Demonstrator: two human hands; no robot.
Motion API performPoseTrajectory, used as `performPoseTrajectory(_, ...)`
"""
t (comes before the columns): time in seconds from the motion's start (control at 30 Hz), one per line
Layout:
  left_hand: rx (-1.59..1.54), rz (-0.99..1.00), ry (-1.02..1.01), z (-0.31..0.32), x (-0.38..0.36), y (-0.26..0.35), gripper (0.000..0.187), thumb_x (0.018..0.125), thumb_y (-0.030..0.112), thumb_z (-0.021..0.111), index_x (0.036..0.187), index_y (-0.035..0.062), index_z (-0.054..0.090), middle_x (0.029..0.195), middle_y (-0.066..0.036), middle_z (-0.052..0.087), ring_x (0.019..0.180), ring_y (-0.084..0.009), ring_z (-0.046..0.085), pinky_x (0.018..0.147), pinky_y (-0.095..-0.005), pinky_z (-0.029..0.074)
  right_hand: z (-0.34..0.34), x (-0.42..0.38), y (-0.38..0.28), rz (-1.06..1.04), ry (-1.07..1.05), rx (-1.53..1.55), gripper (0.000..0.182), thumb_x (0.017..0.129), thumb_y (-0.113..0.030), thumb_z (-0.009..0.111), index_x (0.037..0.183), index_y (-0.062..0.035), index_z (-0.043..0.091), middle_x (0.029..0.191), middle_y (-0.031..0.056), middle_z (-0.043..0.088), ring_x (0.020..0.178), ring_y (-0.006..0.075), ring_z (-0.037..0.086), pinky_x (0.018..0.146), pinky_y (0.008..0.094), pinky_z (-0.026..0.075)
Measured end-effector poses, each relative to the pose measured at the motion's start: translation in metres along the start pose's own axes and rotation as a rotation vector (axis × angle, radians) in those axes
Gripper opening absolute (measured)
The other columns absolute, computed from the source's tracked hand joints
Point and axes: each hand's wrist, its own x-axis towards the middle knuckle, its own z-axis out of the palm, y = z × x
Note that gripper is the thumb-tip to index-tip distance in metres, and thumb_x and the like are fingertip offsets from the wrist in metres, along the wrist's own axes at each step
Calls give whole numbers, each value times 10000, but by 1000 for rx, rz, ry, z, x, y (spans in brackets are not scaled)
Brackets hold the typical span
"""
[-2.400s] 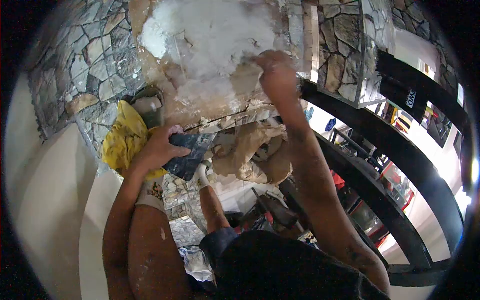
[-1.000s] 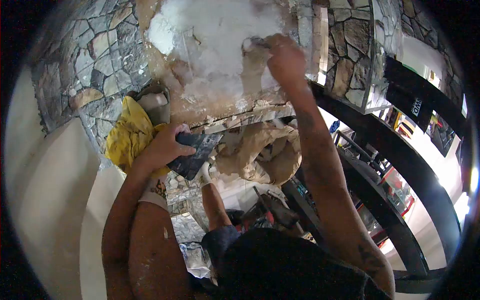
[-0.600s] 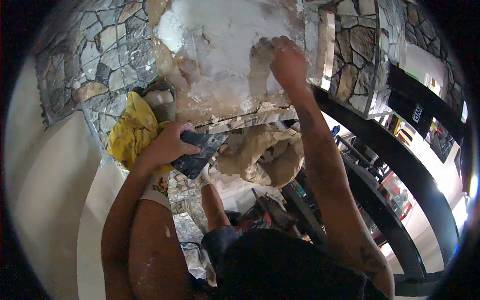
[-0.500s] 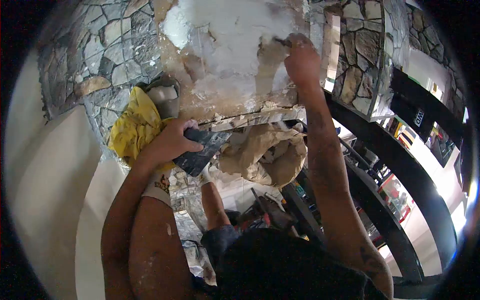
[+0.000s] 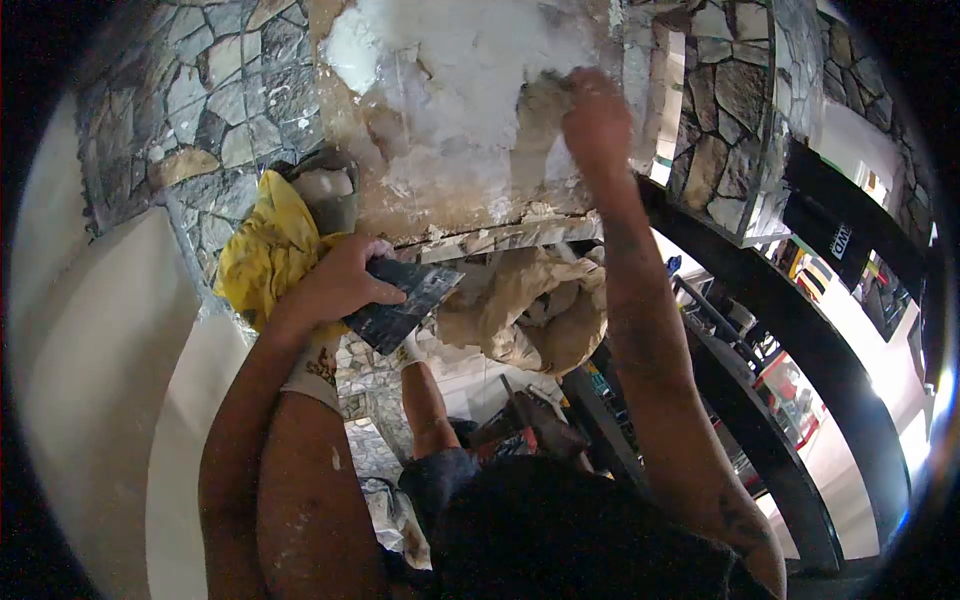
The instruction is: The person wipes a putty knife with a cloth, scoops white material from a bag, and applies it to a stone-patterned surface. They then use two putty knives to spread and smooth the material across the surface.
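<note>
My left hand (image 5: 345,282) grips a dark flat plate (image 5: 405,303) smeared with whitish streaks, the thumb lying on its upper face. Close beside that hand lies a crumpled yellow cloth (image 5: 262,250), with a grey container (image 5: 328,195) holding pale material just behind it. Farther forward, my right hand (image 5: 598,125) is closed against the plaster-smeared board (image 5: 450,130). What its fingers hold is hidden by the hand. A darker, damp-looking strip (image 5: 537,125) runs down the board left of the right hand, and thick white plaster (image 5: 350,50) sits at upper left.
Below the board's ledge (image 5: 500,235) stands an open brown paper bag (image 5: 545,310) with pale contents. Stone-patterned surfaces (image 5: 230,90) flank the board. Black curved steps or beams (image 5: 760,430) run down the right side, with cluttered items beyond. My legs (image 5: 310,480) are below.
My right hand has shifted slightly down and left at the board, and the dark tool tip seen earlier is less visible. My left hand keeps the plate nearly still.
</note>
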Motion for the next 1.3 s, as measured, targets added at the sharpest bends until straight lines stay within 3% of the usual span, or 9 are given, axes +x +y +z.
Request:
performPoseTrajectory(0.43, 85, 10, 43, 1, 1, 8, 498, 570, 216, 759, 959, -56, 607, 789, -156, 617, 720, -212, 593, 664, -313, 465, 4, 1, 11, 55, 33, 48, 390, 655, -32, 541, 1043, -71, 544, 1114, 140, 550, 1003, 317, 540, 815, 397, 467)
performPoseTrajectory(0.53, 17, -36, -39, 0, 8, -4, 491, 551, 308, 779, 911, 7, 634, 812, -140, 628, 802, -266, 604, 781, -344, 463, 2, 1, 1, 4, 15, 15, 358, 669, -40, 543, 1026, -68, 540, 1093, 143, 558, 993, 316, 547, 805, 404, 470)
performPoseTrajectory(0.8, 43, 25, -8, -2, 5, -2, 467, 568, 199, 767, 923, -55, 603, 806, -140, 620, 743, -199, 591, 685, -312, 464, -16, 10, 1, -8, -60, 55, 305, 697, -60, 555, 1000, -81, 578, 1065, 116, 575, 959, 311, 565, 793, 417, 469)
performPoseTrajectory(0.9, 10, -5, -25, -2, 3, 3, 452, 567, 187, 765, 912, -55, 599, 806, -137, 619, 739, -193, 589, 684, -310, 465, -4, 7, -6, 205, 26, 225, 312, 696, -58, 556, 1007, -67, 590, 1069, 131, 573, 932, 307, 578, 800, 414, 467)
performPoseTrajectory(0.93, 3, -18, -39, -4, 4, 5, 445, 567, 182, 764, 905, -55, 597, 805, -136, 618, 737, -192, 588, 683, -309, 465, -1, 5, -2, -84, 91, 58, 301, 705, -64, 546, 1003, -55, 589, 1059, 132, 579, 932, 310, 578, 804, 408, 462)
performPoseTrajectory(1.03, -86, 25, -9, -4, -1, 3, 425, 573, 173, 754, 895, -55, 596, 795, -130, 620, 723, -188, 586, 676, -309, 467, -16, 13, 3, 92, -83, 107, 322, 693, -66, 551, 1013, -43, 575, 1063, 128, 580, 988, 307, 550, 816, 389, 459)
performPoseTrajectory(1.13, -62, 91, -35, -4, 3, -2, 413, 580, 165, 743, 899, -53, 597, 780, -127, 621, 709, -185, 587, 667, -309, 470, 3, 4, -4, -35, 26, 10, 371, 682, -58, 560, 1053, -45, 559, 1083, 132, 573, 1038, 314, 520, 825, 397, 450)
performPoseTrajectory(1.23, -79, 34, -17, -5, -3, 4, 409, 582, 165, 739, 897, -55, 598, 760, -129, 622, 696, -180, 586, 661, -309, 470, -11, 11, 4, 132, -145, 106, 425, 666, -42, 564, 1091, -56, 542, 1088, 136, 566, 1037, 316, 516, 826, 412, 445)
performPoseTrajectory(1.3, -103, 49, -38, -3, 0, -2, 407, 583, 166, 739, 891, -59, 597, 753, -134, 620, 692, -179, 586, 659, -309, 469, 22, -8, 9, -43, 70, 18, 415, 664, -29, 559, 1077, -69, 558, 1051, 135, 570, 994, 323, 528, 801, 418, 449)
